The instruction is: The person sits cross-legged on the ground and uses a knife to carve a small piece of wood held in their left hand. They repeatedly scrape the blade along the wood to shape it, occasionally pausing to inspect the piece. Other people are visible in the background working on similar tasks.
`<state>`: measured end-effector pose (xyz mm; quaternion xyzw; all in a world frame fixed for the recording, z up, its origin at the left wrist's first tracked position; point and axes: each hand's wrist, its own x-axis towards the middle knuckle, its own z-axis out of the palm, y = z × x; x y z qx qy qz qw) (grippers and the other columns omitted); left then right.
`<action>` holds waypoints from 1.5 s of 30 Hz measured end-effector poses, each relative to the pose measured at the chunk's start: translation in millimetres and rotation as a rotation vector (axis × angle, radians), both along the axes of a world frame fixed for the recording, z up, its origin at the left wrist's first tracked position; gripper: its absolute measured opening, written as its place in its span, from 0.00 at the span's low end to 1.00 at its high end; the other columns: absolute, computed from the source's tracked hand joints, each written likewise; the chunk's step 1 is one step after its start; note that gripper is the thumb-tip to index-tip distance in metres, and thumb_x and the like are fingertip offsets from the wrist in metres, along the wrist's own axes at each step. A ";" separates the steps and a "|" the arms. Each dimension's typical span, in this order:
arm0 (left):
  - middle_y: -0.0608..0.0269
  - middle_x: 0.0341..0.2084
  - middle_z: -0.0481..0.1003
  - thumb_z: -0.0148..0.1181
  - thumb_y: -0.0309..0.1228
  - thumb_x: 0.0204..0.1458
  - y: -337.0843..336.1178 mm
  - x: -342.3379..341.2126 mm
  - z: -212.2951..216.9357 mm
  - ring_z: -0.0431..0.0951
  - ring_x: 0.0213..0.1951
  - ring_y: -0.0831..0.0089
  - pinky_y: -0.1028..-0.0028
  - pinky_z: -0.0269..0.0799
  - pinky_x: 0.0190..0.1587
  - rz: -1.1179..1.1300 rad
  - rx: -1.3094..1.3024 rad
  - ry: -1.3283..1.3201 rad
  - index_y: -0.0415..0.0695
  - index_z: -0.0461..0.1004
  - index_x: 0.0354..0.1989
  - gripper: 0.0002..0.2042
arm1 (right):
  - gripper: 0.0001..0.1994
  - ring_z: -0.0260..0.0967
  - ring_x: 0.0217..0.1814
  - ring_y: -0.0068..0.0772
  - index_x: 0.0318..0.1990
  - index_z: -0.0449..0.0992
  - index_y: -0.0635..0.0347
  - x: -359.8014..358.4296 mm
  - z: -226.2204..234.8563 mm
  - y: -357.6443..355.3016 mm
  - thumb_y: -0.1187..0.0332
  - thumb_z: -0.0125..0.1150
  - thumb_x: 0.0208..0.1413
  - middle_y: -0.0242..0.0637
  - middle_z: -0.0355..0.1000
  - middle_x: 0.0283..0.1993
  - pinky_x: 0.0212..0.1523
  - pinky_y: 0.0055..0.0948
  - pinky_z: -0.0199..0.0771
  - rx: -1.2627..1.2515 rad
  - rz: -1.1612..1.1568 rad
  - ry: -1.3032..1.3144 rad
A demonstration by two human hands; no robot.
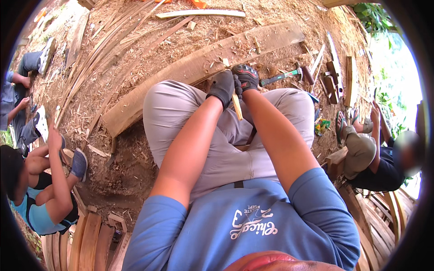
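Both my hands wear dark gloves and meet above my lap. My left hand [222,86] is closed around a narrow wooden stick [237,106], whose lower end slants down between my forearms. My right hand [245,77] is closed right beside it, touching the left at the fingers; what it grips is hidden. Just beyond the hands lies a long, thick wooden plank [181,69], strewn with shavings. A hammer [281,77] with a green and black handle rests on the ground close to my right hand.
A hand saw [335,56] and a wooden hand plane [330,85] lie at the right beside a wood block [351,81]. Long thin strips [92,56] stretch along the left. People sit at both sides. Curved boards [87,241] stand at the lower left. Shavings cover the ground.
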<state>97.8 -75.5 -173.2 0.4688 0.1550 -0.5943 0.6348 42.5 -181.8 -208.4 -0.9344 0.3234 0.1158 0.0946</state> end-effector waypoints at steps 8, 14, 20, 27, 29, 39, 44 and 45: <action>0.62 0.12 0.66 0.43 0.36 0.63 -3.9 -11.0 0.9 0.64 0.10 0.65 0.61 0.64 0.14 -0.044 0.037 -0.142 0.47 0.67 0.26 0.13 | 0.17 0.81 0.44 0.49 0.37 0.84 0.58 20.5 -39.5 -12.6 0.58 0.53 0.57 0.48 0.81 0.41 0.40 0.45 0.79 0.156 -0.277 0.091; 0.67 0.14 0.65 0.42 0.38 0.64 -5.5 5.2 10.3 0.63 0.12 0.70 0.68 0.62 0.15 0.050 0.094 0.090 0.47 0.68 0.32 0.12 | 0.12 0.80 0.49 0.52 0.39 0.85 0.56 11.4 -11.7 -24.5 0.63 0.56 0.55 0.50 0.80 0.44 0.44 0.46 0.79 0.203 -0.027 0.157; 0.66 0.12 0.63 0.43 0.41 0.64 -6.7 4.8 7.0 0.62 0.10 0.69 0.66 0.60 0.13 0.072 0.107 0.114 0.50 0.67 0.29 0.14 | 0.08 0.79 0.46 0.51 0.35 0.85 0.52 1.6 16.1 -16.2 0.69 0.60 0.48 0.47 0.80 0.41 0.44 0.44 0.79 0.057 0.258 0.047; 0.67 0.11 0.63 0.41 0.40 0.65 -8.0 2.8 15.8 0.61 0.09 0.69 0.67 0.58 0.12 0.039 0.188 0.070 0.50 0.66 0.27 0.15 | 0.16 0.80 0.44 0.52 0.35 0.85 0.59 14.3 -6.3 -12.8 0.63 0.51 0.56 0.51 0.81 0.42 0.44 0.46 0.79 0.104 -0.063 0.064; 0.68 0.13 0.64 0.43 0.40 0.64 -5.9 2.9 15.7 0.62 0.11 0.72 0.69 0.60 0.14 0.026 0.174 0.065 0.48 0.67 0.31 0.13 | 0.16 0.81 0.44 0.51 0.34 0.85 0.60 15.3 -14.5 -12.7 0.63 0.51 0.56 0.50 0.81 0.42 0.43 0.46 0.79 0.092 -0.091 0.072; 0.69 0.15 0.65 0.44 0.42 0.64 -11.5 4.6 6.3 0.61 0.12 0.73 0.70 0.61 0.15 0.018 0.154 0.107 0.48 0.68 0.31 0.13 | 0.13 0.80 0.47 0.53 0.38 0.85 0.59 5.5 -22.8 -29.4 0.63 0.57 0.52 0.51 0.80 0.42 0.45 0.46 0.79 0.220 -0.060 0.132; 0.69 0.15 0.64 0.43 0.44 0.65 -10.3 5.9 3.7 0.61 0.12 0.72 0.69 0.62 0.15 0.025 0.160 0.083 0.48 0.67 0.32 0.15 | 0.11 0.79 0.47 0.53 0.37 0.84 0.60 8.7 13.5 -24.7 0.66 0.61 0.50 0.52 0.80 0.42 0.45 0.45 0.80 0.116 0.248 0.115; 0.68 0.15 0.64 0.43 0.45 0.65 -10.2 6.5 2.7 0.60 0.12 0.72 0.68 0.62 0.15 0.019 0.148 0.063 0.47 0.67 0.32 0.15 | 0.11 0.79 0.47 0.52 0.38 0.84 0.60 11.1 19.3 -24.0 0.67 0.61 0.50 0.51 0.80 0.43 0.45 0.45 0.79 0.126 0.238 0.167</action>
